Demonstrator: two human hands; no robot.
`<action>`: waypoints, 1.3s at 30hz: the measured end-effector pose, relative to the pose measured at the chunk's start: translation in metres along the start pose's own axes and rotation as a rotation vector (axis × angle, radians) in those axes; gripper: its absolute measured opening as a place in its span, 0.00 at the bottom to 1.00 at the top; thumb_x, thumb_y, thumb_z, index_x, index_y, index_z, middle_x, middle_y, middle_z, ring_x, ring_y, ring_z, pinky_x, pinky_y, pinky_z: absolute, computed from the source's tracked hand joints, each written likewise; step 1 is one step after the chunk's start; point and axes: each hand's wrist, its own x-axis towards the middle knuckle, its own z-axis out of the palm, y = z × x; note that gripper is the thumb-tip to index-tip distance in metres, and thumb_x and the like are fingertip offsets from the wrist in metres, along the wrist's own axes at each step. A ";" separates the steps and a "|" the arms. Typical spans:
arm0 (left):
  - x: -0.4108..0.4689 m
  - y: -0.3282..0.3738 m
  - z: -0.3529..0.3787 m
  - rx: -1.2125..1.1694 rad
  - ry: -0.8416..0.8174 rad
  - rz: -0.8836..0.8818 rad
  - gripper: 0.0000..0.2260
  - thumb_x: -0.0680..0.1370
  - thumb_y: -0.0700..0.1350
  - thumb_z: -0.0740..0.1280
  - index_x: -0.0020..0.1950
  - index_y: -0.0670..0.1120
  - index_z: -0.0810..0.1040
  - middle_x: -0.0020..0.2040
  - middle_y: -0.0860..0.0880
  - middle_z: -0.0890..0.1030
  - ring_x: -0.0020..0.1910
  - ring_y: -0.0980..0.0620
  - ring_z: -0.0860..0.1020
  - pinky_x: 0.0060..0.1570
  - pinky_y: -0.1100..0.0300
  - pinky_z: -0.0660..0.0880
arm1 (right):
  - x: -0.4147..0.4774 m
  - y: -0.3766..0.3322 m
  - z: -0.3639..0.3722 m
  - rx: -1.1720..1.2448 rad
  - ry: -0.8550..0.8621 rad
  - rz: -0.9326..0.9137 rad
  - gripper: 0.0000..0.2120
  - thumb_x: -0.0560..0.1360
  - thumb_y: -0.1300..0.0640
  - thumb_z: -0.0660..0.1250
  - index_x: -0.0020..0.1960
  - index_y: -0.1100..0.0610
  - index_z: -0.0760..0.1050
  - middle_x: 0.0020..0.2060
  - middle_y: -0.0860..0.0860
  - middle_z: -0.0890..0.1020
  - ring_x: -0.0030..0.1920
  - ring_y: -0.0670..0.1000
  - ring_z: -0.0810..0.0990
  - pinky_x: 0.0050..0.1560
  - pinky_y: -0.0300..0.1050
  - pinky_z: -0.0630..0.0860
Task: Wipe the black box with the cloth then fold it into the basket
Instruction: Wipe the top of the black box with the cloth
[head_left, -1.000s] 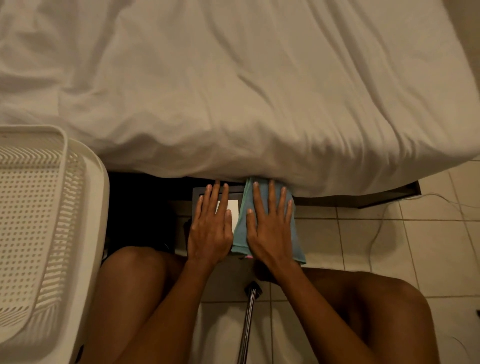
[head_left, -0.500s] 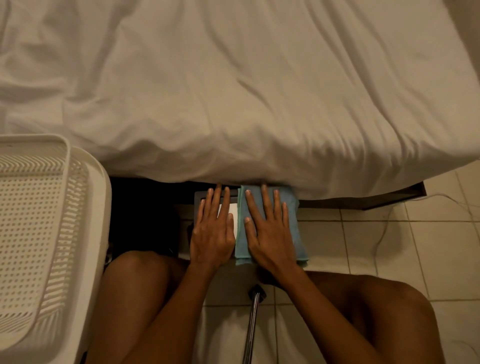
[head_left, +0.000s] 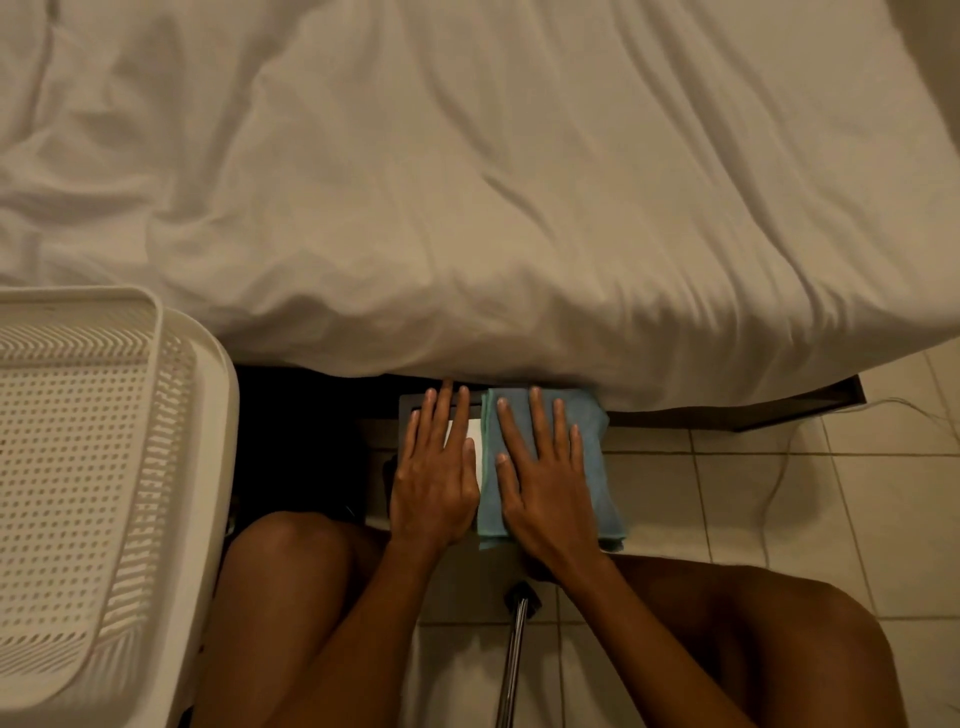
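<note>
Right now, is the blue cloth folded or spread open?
Folded. The blue cloth shows stacked layers at its near edge, lying flat under the right hand on the box.

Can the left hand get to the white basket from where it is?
Probably yes. The left hand lies flat on the box, and the basket stands on that same side with only the knee between.

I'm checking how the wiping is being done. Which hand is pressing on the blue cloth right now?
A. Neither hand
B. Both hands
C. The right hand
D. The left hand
C: the right hand lies flat, fingers spread, on the blue cloth, while the left hand rests beside it on the box.
</note>
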 end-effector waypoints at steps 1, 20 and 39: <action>0.000 0.000 0.000 -0.004 0.005 0.002 0.26 0.84 0.49 0.48 0.82 0.48 0.47 0.83 0.48 0.47 0.82 0.51 0.44 0.80 0.53 0.47 | -0.007 0.001 0.001 -0.007 -0.006 -0.012 0.29 0.83 0.45 0.50 0.81 0.43 0.43 0.81 0.48 0.41 0.80 0.51 0.38 0.79 0.53 0.38; 0.002 0.000 0.004 -0.049 0.028 -0.001 0.26 0.84 0.49 0.47 0.82 0.50 0.45 0.83 0.51 0.47 0.82 0.52 0.45 0.79 0.53 0.50 | 0.024 0.003 -0.005 -0.042 0.041 0.024 0.29 0.83 0.45 0.50 0.80 0.42 0.42 0.81 0.48 0.41 0.80 0.51 0.38 0.79 0.54 0.40; 0.002 0.000 0.005 -0.056 0.024 -0.006 0.25 0.85 0.49 0.47 0.82 0.51 0.46 0.83 0.50 0.47 0.82 0.53 0.43 0.79 0.54 0.49 | -0.022 0.013 -0.002 -0.033 0.019 0.157 0.30 0.82 0.40 0.45 0.80 0.42 0.39 0.81 0.51 0.39 0.80 0.52 0.38 0.78 0.59 0.43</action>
